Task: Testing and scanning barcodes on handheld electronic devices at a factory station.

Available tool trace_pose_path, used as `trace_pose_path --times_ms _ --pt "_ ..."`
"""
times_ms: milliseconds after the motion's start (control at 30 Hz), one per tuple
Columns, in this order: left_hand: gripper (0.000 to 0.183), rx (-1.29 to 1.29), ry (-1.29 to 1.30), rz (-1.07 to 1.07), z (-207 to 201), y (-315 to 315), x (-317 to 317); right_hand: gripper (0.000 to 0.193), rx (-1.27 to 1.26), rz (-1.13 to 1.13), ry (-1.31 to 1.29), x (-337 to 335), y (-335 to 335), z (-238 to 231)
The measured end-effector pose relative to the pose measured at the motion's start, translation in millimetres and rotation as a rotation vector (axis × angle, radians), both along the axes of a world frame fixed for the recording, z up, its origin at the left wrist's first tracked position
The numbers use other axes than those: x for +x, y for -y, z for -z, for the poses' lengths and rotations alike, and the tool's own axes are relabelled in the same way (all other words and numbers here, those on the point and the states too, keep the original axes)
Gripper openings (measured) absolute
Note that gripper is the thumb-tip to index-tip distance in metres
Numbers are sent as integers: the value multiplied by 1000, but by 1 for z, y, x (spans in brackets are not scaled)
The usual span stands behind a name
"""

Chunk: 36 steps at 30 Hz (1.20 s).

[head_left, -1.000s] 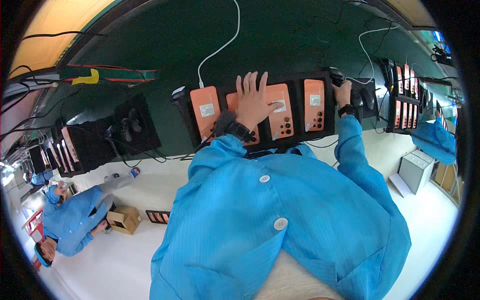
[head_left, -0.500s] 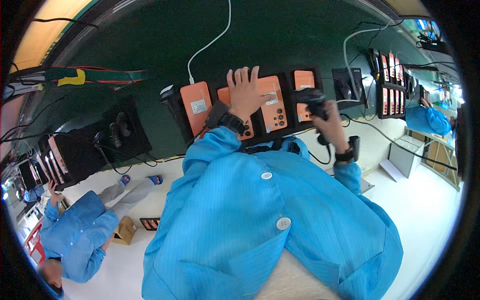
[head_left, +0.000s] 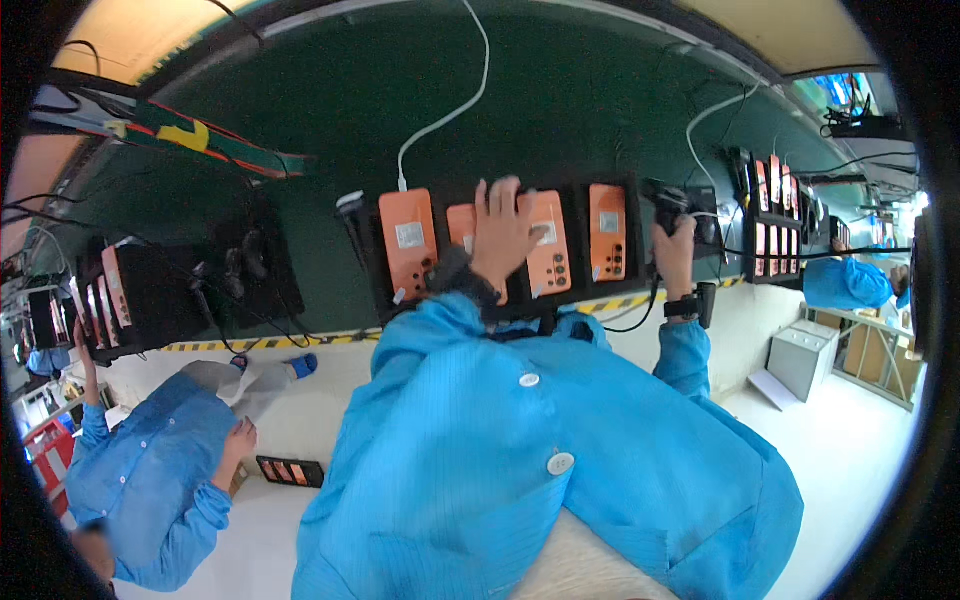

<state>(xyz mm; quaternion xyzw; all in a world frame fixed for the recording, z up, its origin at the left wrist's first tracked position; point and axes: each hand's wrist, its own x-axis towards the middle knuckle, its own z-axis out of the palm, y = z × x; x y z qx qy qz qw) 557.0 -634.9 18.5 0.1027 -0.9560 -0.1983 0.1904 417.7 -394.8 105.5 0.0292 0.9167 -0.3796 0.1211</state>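
My left hand [head_left: 505,240] is spread wide over the black tray [head_left: 579,250], with its fingers loose and closed on nothing. It covers much of the second phone [head_left: 460,222] from the left, and its thumb lies by the label of the third phone [head_left: 547,262]. I can't tell if it presses down or just floats. My right hand [head_left: 675,250] is wrapped around a black handheld tool [head_left: 666,200], past the tray's right edge.

The tray sits by the near edge of the green bench [head_left: 600,90], and four orange phones lie in it, backs up. I think each phone is light and stiff, with a smooth back that could slip, and glass that could crack if dropped. I would hold one by its two long sides, away from the camera rings at the end near me.

A white cable [head_left: 487,60] runs from the bench's far edge into the top of the first phone [head_left: 407,262], so pulling that phone would tug it. A black and white thing [head_left: 350,205] stands just beside the tray's top left corner. A dark cord [head_left: 652,290] hangs below my right hand, near the striped tape [head_left: 640,298] on the near edge. Toward the bench's right end is a rack of phones [head_left: 775,250]. A co-worker [head_left: 150,470] is off to my left.
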Motion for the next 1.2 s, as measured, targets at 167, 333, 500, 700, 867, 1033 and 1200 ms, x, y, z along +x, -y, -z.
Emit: trace_pose_path --times_ms 167,333,500,700,867,1033,1200 --pt "45 -67 18 -115 1 -21 14 37 154 -133 -255 -80 -44 89" --pt "43 -8 48 -150 -2 -49 5 46 59 -114 -147 -115 -90 193" --pt "38 -26 109 -290 9 -43 0 40 39 -119 17 -112 -41 187" --pt "39 -96 83 -332 -13 -56 -8 26 199 -441 -283 -100 -68 151" --pt "35 -18 36 -348 -25 -59 -19 18 -573 -258 135 -63 -48 50" --pt "28 912 -144 -139 -53 -69 -5 18 -553 -670 34 -26 22 -20" --pt "34 1108 -264 -141 -66 -83 19 18 -540 -910 113 12 57 -28"
